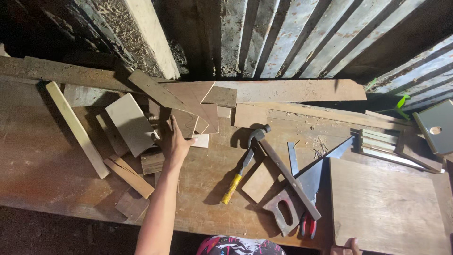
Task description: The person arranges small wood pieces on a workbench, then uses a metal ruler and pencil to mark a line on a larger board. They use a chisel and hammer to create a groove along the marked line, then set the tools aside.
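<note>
My left hand reaches forward over the workbench into a heap of wood offcuts. Its fingers lie on a brown plywood piece, beside a pale rectangular board. Whether the fingers grip the piece is hard to tell. Only the fingertips of my right hand show at the bottom edge, resting on the near edge of a large plywood panel.
A claw hammer with a yellow handle lies mid-bench. To its right are a handsaw, a wooden strip and a small square offcut. Long planks line the back by a corrugated metal wall. Stacked slats sit far right.
</note>
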